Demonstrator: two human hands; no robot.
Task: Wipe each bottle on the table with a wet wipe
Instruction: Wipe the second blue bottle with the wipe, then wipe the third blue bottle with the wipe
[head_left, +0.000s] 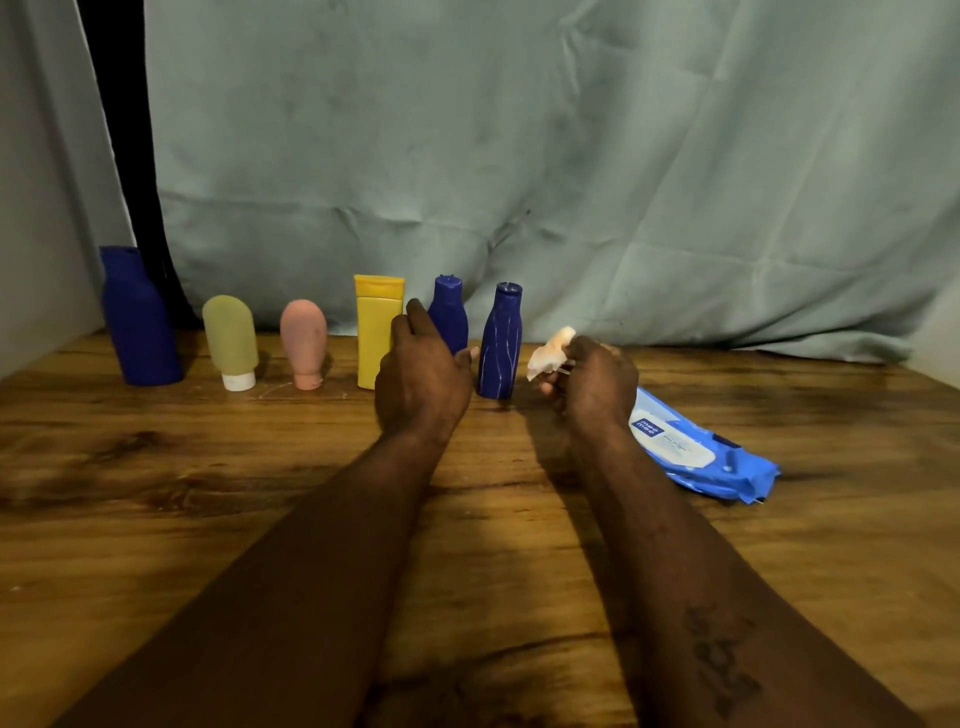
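Several bottles stand in a row along the back of the wooden table (156, 493): a tall blue bottle (137, 319), a green tube (231, 343), a pink tube (304, 340), a yellow tube (375, 325), a small blue bottle (448, 312) and a slim blue bottle (500, 343). My left hand (421, 379) hovers with straight fingers in front of the yellow tube and small blue bottle, holding nothing. My right hand (592, 382) pinches a crumpled white wet wipe (550, 353) just right of the slim blue bottle.
A blue wet-wipe pack (696, 452) lies flat on the table at the right, behind my right forearm. A pale green cloth (519, 156) hangs as a backdrop behind the bottles. A dark strip (130, 130) hangs at the back left.
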